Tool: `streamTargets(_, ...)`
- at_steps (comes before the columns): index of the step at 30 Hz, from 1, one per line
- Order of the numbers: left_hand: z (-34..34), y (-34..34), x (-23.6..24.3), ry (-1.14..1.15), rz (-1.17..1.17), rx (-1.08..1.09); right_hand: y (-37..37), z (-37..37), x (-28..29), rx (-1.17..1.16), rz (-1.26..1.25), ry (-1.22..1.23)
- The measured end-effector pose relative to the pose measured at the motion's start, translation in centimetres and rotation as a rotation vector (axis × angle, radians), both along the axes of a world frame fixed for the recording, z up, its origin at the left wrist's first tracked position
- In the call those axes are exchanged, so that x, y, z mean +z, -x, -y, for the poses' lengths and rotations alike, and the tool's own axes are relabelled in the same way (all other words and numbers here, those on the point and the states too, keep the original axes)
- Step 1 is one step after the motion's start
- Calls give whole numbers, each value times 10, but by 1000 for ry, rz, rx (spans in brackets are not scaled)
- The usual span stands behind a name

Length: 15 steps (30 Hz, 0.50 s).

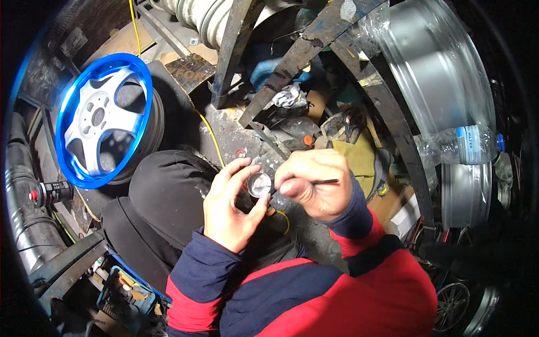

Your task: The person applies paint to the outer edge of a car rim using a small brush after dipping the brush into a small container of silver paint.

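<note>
The left hand (227, 210) pinches a small, round, shiny silvery piece (259, 184) just beside the right hand (314, 184), which is curled tightly around a thin dark stick (327, 181) (partly hidden in its grip). A glossy blue-rimmed white spoked wheel (85, 121) stands at left; scuffed dark metal bars (289, 70) cross beyond the hands, near crumpled silvery wrapping (291, 96).

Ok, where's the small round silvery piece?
Head view, near centre: the small round silvery piece is held in the left hand, just left of the right hand.
</note>
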State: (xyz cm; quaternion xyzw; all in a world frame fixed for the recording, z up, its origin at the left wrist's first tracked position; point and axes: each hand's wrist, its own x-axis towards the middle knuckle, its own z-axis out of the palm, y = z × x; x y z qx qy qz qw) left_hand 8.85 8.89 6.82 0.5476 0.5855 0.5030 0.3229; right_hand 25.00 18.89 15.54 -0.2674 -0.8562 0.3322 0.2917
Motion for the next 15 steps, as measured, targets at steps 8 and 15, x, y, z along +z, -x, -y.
streamTargets(8, 0, -3, 0, 11, 30, -16, -5, 0, -4, 75, -29, 46)
streamTargets(15, 0, 0, 4, 10, -18, -7, -3, -3, 2, 104, 45, 5)
